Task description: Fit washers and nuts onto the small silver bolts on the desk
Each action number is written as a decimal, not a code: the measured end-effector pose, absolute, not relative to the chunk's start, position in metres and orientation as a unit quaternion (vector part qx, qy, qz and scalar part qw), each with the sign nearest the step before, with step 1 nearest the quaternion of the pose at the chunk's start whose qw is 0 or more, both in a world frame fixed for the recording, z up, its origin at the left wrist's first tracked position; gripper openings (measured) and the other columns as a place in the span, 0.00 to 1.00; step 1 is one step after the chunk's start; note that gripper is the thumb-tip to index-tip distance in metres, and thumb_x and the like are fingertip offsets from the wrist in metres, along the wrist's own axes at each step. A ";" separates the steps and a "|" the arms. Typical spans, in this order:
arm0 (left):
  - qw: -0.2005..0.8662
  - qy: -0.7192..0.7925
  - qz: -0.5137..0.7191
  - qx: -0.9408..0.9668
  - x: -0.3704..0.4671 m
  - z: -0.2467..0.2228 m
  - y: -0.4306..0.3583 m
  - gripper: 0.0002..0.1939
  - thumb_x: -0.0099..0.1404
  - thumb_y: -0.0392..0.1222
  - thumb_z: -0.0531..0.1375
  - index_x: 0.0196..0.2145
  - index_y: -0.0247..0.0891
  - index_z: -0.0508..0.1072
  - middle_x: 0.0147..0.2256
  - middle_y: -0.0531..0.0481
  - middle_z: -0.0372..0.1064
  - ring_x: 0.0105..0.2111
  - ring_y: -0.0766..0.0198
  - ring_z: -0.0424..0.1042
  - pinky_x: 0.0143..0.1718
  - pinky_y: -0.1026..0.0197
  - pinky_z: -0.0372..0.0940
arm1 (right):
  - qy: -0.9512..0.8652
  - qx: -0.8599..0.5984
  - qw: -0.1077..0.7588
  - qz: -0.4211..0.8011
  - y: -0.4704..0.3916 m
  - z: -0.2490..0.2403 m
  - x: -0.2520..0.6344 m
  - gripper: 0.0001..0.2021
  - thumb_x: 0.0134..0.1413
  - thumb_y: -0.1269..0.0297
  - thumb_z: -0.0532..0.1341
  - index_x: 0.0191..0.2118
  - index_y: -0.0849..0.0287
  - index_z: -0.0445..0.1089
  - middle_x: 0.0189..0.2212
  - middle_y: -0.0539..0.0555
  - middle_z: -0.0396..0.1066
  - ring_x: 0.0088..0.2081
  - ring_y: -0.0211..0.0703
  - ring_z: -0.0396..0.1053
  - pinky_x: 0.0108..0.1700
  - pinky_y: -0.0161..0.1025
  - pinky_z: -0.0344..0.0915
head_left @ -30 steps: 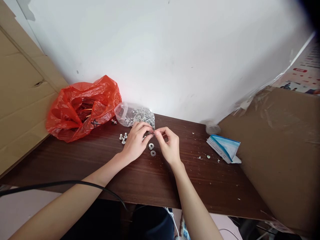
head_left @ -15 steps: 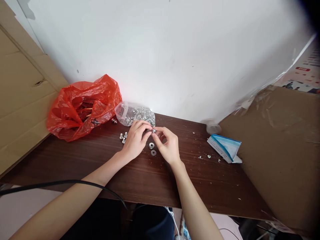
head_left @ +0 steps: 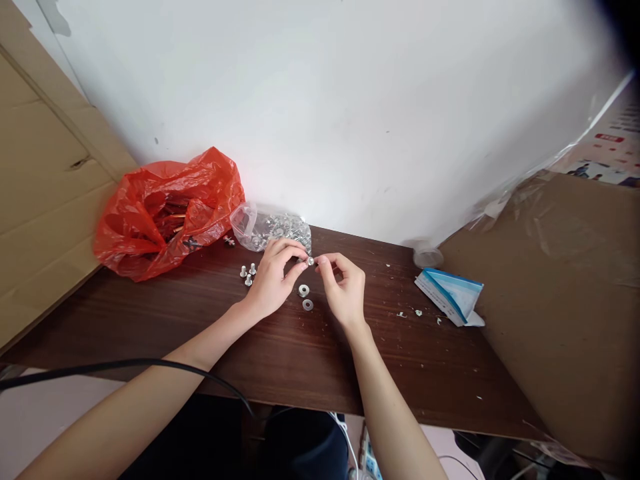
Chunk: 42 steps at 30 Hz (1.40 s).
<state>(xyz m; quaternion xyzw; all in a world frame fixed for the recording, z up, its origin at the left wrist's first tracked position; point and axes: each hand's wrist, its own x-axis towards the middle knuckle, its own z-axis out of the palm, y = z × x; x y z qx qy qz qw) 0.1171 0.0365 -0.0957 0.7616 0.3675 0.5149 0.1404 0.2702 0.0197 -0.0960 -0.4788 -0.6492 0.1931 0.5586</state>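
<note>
Between thumb and fingertips, my left hand (head_left: 277, 273) pinches a small shiny metal piece (head_left: 311, 261), probably a bolt. Just right of that piece, my right hand (head_left: 344, 288) has its thumb and index finger pressed together; whether anything sits between them is too small to tell. Two metal washers (head_left: 307, 305) lie on the dark wooden table (head_left: 320, 373) below the hands. Three bolts (head_left: 248, 281) stand to the left of my left hand. Behind my hands, a clear plastic bag (head_left: 273, 227) holds many metal pieces.
An open red plastic bag (head_left: 215, 180) sits at the back left by a cardboard wall (head_left: 45, 180). At right are a clear round container (head_left: 427, 257), a blue-white packet (head_left: 453, 297) and small scraps. A black cable (head_left: 125, 363) crosses my left forearm.
My right hand has moved slightly right, its fingertips now apart from the metal piece. My left hand has barely moved and still holds that piece.
</note>
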 end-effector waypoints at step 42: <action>0.462 0.327 0.557 0.609 0.117 -0.086 0.035 0.17 0.53 0.36 0.66 0.42 0.39 0.74 0.46 0.45 0.68 0.43 0.61 0.69 0.41 0.60 0.68 | -0.519 -0.372 0.562 0.525 0.023 -0.096 0.265 0.10 0.44 0.60 0.70 0.34 0.57 0.76 0.26 0.50 0.73 0.27 0.37 0.69 0.29 0.36 0.68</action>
